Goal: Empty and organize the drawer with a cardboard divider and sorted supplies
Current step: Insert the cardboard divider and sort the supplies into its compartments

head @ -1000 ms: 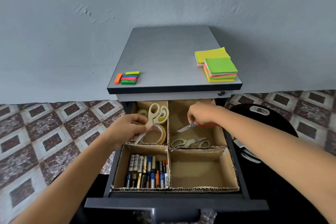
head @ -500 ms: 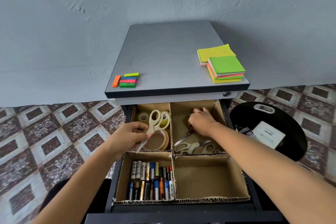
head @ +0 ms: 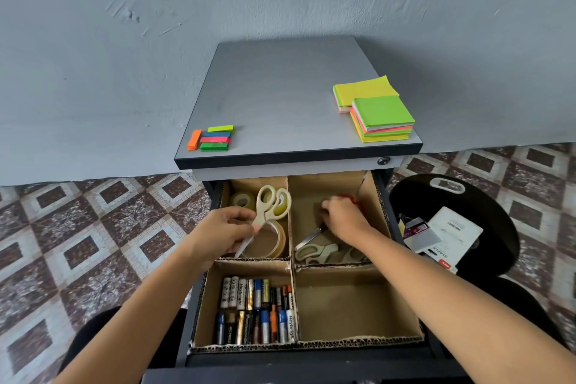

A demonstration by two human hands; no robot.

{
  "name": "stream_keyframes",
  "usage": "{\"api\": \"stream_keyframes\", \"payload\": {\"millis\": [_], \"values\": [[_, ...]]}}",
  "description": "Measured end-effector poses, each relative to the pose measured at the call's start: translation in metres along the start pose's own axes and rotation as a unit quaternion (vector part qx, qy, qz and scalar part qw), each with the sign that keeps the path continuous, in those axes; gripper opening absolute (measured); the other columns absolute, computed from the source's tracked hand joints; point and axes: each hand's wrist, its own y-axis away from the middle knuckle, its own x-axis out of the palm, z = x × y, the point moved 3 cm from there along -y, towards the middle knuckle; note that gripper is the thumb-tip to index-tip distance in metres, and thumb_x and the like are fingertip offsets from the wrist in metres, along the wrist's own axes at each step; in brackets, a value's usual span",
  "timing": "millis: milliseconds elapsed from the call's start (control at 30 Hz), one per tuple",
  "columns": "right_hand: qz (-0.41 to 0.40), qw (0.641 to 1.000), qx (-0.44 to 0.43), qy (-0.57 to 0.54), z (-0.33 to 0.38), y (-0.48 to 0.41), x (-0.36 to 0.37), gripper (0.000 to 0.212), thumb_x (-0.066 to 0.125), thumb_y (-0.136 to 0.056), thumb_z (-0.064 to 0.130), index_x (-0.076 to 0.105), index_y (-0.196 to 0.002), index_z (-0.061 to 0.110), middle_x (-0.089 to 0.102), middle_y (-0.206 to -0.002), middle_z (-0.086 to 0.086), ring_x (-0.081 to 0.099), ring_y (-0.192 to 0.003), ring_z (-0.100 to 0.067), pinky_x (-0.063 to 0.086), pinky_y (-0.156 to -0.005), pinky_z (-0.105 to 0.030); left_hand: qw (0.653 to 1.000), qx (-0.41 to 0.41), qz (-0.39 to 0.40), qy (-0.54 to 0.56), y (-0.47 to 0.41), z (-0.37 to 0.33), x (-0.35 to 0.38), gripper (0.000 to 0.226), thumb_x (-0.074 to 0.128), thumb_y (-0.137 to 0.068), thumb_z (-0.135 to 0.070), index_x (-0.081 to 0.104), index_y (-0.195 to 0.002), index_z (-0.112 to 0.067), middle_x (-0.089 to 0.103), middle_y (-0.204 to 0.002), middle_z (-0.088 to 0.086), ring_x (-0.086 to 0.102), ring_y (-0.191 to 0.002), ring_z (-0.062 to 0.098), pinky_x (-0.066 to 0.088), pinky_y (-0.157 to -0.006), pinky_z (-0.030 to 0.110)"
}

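My left arm reaches in from the lower left. My left hand (head: 224,232) hovers over the far-left compartment of the drawer (head: 311,363). Its fingers and thumb pinch the cream scissors (head: 271,206) near the pivot, with the handles pointing away from me and the blade tip angled down toward the tape rolls (head: 268,240) below.

My right arm comes in from the lower right. My right hand (head: 344,218) is down inside the far-right compartment, knuckles up, fingers curled round the red-handled scissors (head: 310,238), whose blade pokes out to the left. Just beside it, a second cream pair (head: 318,252) lies against the cardboard divider (head: 293,290).

Batteries (head: 258,309) fill the near-left compartment. Sticky notes (head: 378,112) and page flags (head: 215,138) sit on the surface (head: 280,93), well apart.
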Motion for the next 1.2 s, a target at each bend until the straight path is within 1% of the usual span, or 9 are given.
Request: {"api": "stream_keyframes", "payload": {"millis": [100, 233, 367, 500, 667, 833, 1000, 1067, 1200], "values": [[-0.039, 0.961, 0.086, -0.258, 0.008, 0.014, -0.021, 0.023, 0.049, -0.095, 0.014, 0.069, -0.107, 0.01, 0.067, -0.106, 0.0, 0.064, -0.095, -0.017, 0.052, -0.089, -0.032, 1.0, 0.018, -0.011, -0.015, -0.002, -0.006, 0.009, 0.017, 0.066, -0.085, -0.008, 0.067, -0.101, -0.013, 0.071, -0.096, 0.01, 0.064, -0.083, 0.021, 0.051, -0.072, 0.028], [0.018, 0.751, 0.165, -0.639, 0.031, 0.047, -0.039, 0.02, 0.054, -0.094, 0.024, 0.067, -0.102, 0.01, 0.069, -0.087, -0.003, 0.065, -0.083, -0.017, 0.054, -0.066, -0.028, 0.997, 0.047, -0.022, -0.049, -0.006, -0.02, 0.03, 0.022, 0.066, -0.086, -0.011, 0.066, -0.107, -0.01, 0.069, -0.093, 0.007, 0.063, -0.08, 0.015, 0.05, -0.065, 0.017], [0.024, 0.656, 0.174, -0.734, 0.039, 0.065, -0.042, 0.01, 0.06, -0.09, 0.019, 0.065, -0.095, 0.012, 0.07, -0.085, -0.003, 0.065, -0.078, -0.015, 0.053, -0.063, -0.025, 0.994, 0.079, -0.009, -0.073, -0.01, -0.029, 0.054, 0.022, 0.064, -0.087, -0.013, 0.065, -0.109, -0.014, 0.064, -0.085, -0.005, 0.058, -0.073, 0.004, 0.043, -0.057, 0.008], [-0.004, 0.622, 0.165, -0.765, 0.032, 0.069, -0.046, 0.009, 0.059, -0.091, 0.017, 0.065, -0.092, 0.011, 0.069, -0.086, -0.006, 0.064, -0.071, -0.012, 0.053, -0.056, -0.02, 0.992, 0.104, 0.009, -0.07, -0.01, -0.034, 0.067, 0.019, 0.063, -0.088, -0.011, 0.066, -0.106, -0.01, 0.063, -0.08, -0.006, 0.056, -0.064, 0.0, 0.041, -0.05, 0.004], [0.037, 0.532, 0.179, -0.827, 0.024, 0.074, -0.049, 0.058, 0.036, -0.093, 0.056, 0.065, -0.094, 0.006, 0.071, -0.08, -0.01, 0.065, -0.078, -0.02, 0.051, -0.065, -0.029, 0.974, 0.202, 0.035, -0.1, -0.01, -0.044, 0.064, 0.018, 0.066, -0.085, -0.01, 0.067, -0.102, -0.014, 0.069, -0.093, 0.001, 0.064, -0.088, 0.011, 0.052, -0.079, 0.017], [0.127, 0.591, 0.179, -0.776, 0.016, 0.078, -0.053, 0.038, 0.053, -0.091, 0.035, 0.068, -0.091, 0.0, 0.068, -0.076, -0.012, 0.064, -0.063, -0.016, 0.054, -0.052, -0.021, 0.835, 0.426, 0.005, -0.348, -0.014, -0.06, 0.055, 0.016, 0.061, -0.085, -0.006, 0.068, -0.099, -0.012, 0.069, -0.091, -0.001, 0.062, -0.084, 0.008, 0.046, -0.076, 0.015], [0.188, 0.642, 0.186, -0.72, 0.016, 0.079, -0.052, 0.017, 0.062, -0.085, 0.01, 0.065, -0.097, -0.002, 0.067, -0.079, -0.011, 0.063, -0.059, -0.01, 0.051, -0.049, -0.019, 0.705, 0.518, 0.0, -0.485, -0.02, -0.062, 0.06, 0.026, 0.049, -0.087, -0.024, 0.07, -0.098, -0.012, 0.071, -0.099, 0.004, 0.068, -0.095, 0.021, 0.052, -0.079, 0.03], [0.159, 0.633, 0.213, -0.727, 0.013, 0.077, -0.047, 0.013, 0.064, -0.084, 0.007, 0.064, -0.095, -0.001, 0.066, -0.08, -0.011, 0.064, -0.059, -0.011, 0.052, -0.048, -0.02, 0.715, 0.491, -0.02, -0.498, -0.023, -0.057, 0.058, 0.032, 0.047, -0.088, -0.027, 0.067, -0.109, -0.013, 0.069, -0.11, 0.005, 0.065, -0.103, 0.022, 0.052, -0.083, 0.035], [0.103, 0.612, 0.282, -0.732, 0.004, 0.07, -0.029, 0.003, 0.065, -0.083, 0.0, 0.063, -0.084, 0.002, 0.066, -0.067, -0.01, 0.065, -0.057, -0.015, 0.054, -0.048, -0.023, 0.821, 0.383, -0.138, -0.4, -0.016, -0.031, 0.033, 0.03, 0.053, -0.092, -0.023, 0.063, -0.118, -0.013, 0.064, -0.116, 0.005, 0.059, -0.108, 0.025, 0.052, -0.089, 0.043]]}}
